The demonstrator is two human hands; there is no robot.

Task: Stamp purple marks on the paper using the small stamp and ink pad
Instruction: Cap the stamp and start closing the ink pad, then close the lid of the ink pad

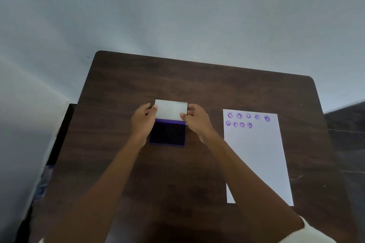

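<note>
A purple ink pad (pixel 167 133) lies open at the middle of the dark wooden table, its dark pad face showing. Its white lid (pixel 171 109) stands raised at the far side. My left hand (pixel 142 122) grips the lid's left edge and my right hand (pixel 194 121) grips its right edge. To the right lies a white sheet of paper (pixel 256 160) with several round purple stamp marks (pixel 248 116) in two rows along its top. My right forearm covers the sheet's near left corner. No small stamp is visible.
The wooden table (pixel 197 81) has rounded far corners and stands against a pale wall. A dark surface (pixel 347 124) lies beyond the right edge. Blurred items (pixel 46 181) sit low past the left edge.
</note>
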